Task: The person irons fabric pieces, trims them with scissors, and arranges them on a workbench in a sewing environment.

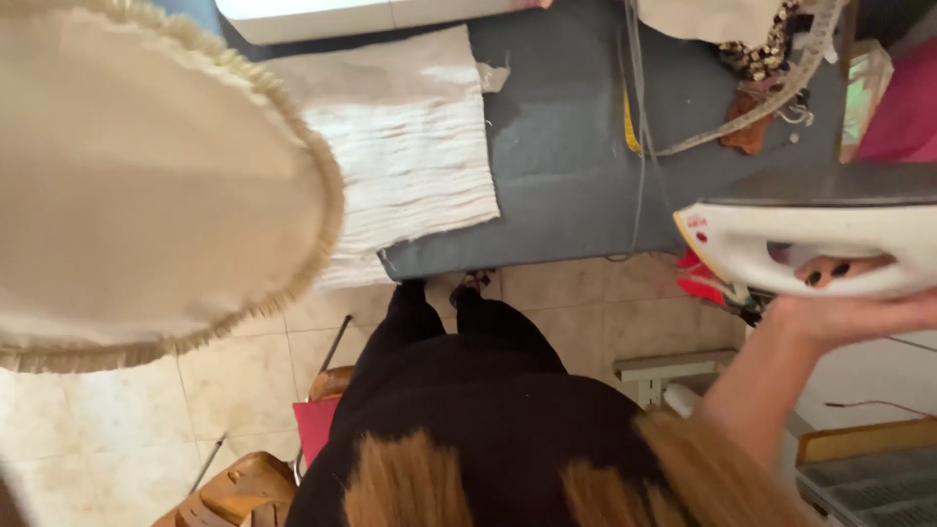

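Right hand [844,293] clamped on white iron [810,244] handle, iron held off right of grey table [566,176]. Left hand unseen; round fringed cloth [146,176] raised at left. Risk: soleplate burning arm, or pleated fabric [410,156] on table.

A beige round fabric piece [146,185] with a tan fringed edge fills the left. Far of it lies a white pleated cloth [405,146] on a slate-blue ironing board [566,146]. At right, a white clothes iron [810,239] shows red markings and a dark grey soleplate. Near, the floor tiles [117,429] are cream.
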